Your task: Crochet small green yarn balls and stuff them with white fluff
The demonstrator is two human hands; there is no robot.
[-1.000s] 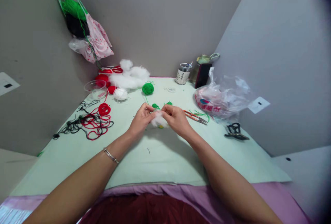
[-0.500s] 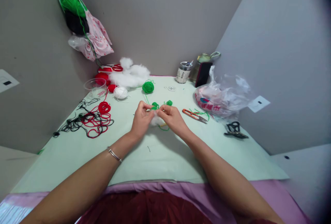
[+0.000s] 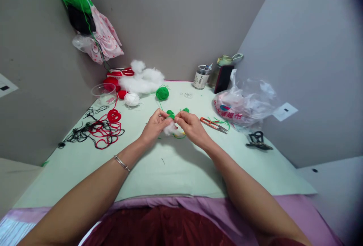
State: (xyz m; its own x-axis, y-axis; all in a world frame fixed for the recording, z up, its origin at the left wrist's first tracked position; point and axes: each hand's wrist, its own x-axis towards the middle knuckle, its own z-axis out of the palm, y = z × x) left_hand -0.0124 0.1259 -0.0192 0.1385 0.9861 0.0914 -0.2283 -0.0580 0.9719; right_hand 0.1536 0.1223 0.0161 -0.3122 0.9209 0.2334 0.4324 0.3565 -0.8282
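Note:
Over the middle of the table, my left hand (image 3: 155, 125) pinches a small green crochet piece (image 3: 170, 114) from its left side. The fingertips of my right hand (image 3: 190, 125) are closed on the same piece from the right. Just below the fingers is a tuft of white stuffing (image 3: 170, 128); whether it is held or lying on the table I cannot tell. Beside the right hand's fingers is a thin yellow item (image 3: 179, 135), partly covered. A second bit of green yarn work (image 3: 185, 110) lies just beyond the right hand. A green yarn ball (image 3: 162, 94) sits farther back, its strand running toward the hands.
Orange thread snips (image 3: 211, 124) lie to the right, near a plastic bag (image 3: 241, 102) and a black clip-like object (image 3: 258, 142). Tangled black and red yarn (image 3: 98, 130) spreads at left. White stuffing (image 3: 143, 79), a white yarn ball (image 3: 132, 99) and a pen tin (image 3: 202, 77) stand behind.
My hands have parted slightly and turned, so more of the green piece and the white tuft shows between them. The view has shifted a little.

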